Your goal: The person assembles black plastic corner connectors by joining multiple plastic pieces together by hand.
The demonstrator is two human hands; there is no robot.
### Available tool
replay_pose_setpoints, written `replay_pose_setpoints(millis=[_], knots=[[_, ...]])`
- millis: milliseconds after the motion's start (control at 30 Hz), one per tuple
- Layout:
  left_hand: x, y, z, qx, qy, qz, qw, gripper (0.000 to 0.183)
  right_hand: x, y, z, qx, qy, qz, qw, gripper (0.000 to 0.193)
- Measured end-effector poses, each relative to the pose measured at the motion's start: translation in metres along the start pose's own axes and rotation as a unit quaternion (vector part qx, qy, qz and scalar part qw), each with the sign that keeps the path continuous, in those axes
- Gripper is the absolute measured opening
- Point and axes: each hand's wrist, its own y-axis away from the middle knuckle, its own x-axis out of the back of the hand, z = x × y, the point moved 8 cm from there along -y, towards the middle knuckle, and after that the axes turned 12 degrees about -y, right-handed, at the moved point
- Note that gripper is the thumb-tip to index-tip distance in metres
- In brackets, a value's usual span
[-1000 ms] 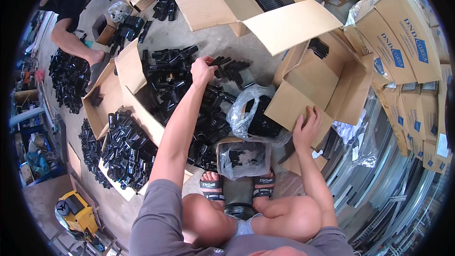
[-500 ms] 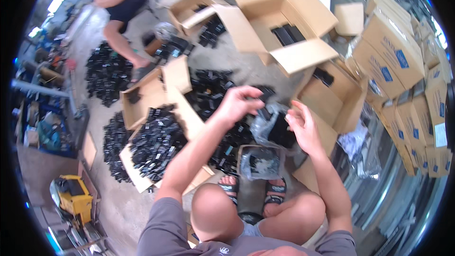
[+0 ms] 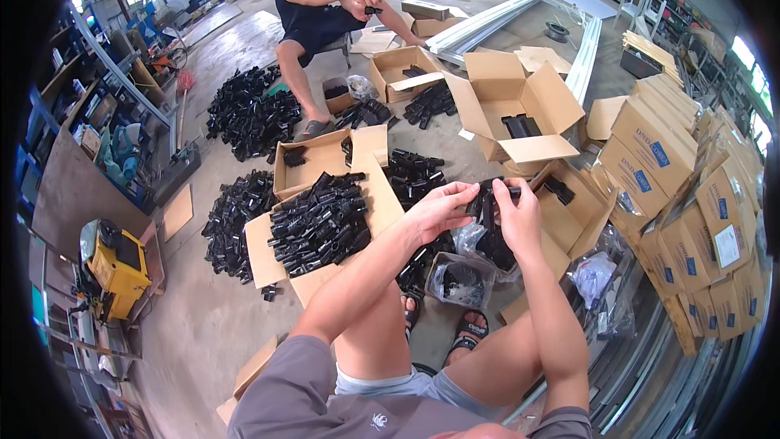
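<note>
Between both hands I hold a small black plastic part (image 3: 486, 195), dark and angular, its exact kind hard to make out. My left hand (image 3: 443, 210) pinches it from the left with thumb and fingers. On the other side my right hand (image 3: 520, 213) grips its right end, fingers curled and partly hidden. Just under my hands, more black parts (image 3: 494, 249) lie beside crumpled clear plastic (image 3: 468, 237). A small box lined with clear plastic (image 3: 460, 279) stands near my feet with dark small pieces inside.
A heap of black parts (image 3: 321, 223) lies on flattened cardboard at left, with other piles (image 3: 253, 114) beyond. Open cartons (image 3: 520, 106) stand ahead; stacked cartons (image 3: 650, 154) rise at right above long metal profiles. A co-worker (image 3: 313, 12) sits opposite, holding a small black piece.
My hands, apart with fingers loosely curled before, have come together on a black part. The view has tilted up, showing more of the co-worker and the far floor.
</note>
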Motion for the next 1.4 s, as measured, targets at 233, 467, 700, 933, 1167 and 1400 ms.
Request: replay_pose_setpoints(millis=[233, 467, 700, 933, 1167, 1400], knots=[[-0.019, 0.007, -0.006, -0.078, -0.069, -0.059, 0.993, 0.045, 0.013, 0.023, -0.030, 0.114, 0.089, 0.043, 0.989, 0.031], [-0.024, -0.003, -0.009, -0.054, -0.088, -0.155, 0.983, 0.050, 0.008, 0.027, -0.031, 0.159, 0.058, -0.009, 0.986, 0.024], [-0.014, -0.028, -0.012, -0.141, -0.279, -0.151, 0.938, 0.024, -0.002, 0.029, -0.036, 0.234, 0.095, -0.044, 0.967, 0.025], [-0.020, -0.015, -0.002, -0.157, -0.241, -0.168, 0.943, 0.012, 0.005, 0.023, -0.024, 0.100, 0.013, -0.073, 0.992, 0.025], [-0.043, 0.006, 0.006, -0.198, -0.282, -0.153, 0.926, 0.016, -0.005, 0.023, -0.021, 0.062, -0.029, -0.103, 0.992, 0.024], [-0.025, -0.006, 0.007, -0.128, -0.085, -0.190, 0.970, 0.041, 0.004, 0.017, -0.013, 0.038, -0.176, -0.031, 0.983, 0.021]])
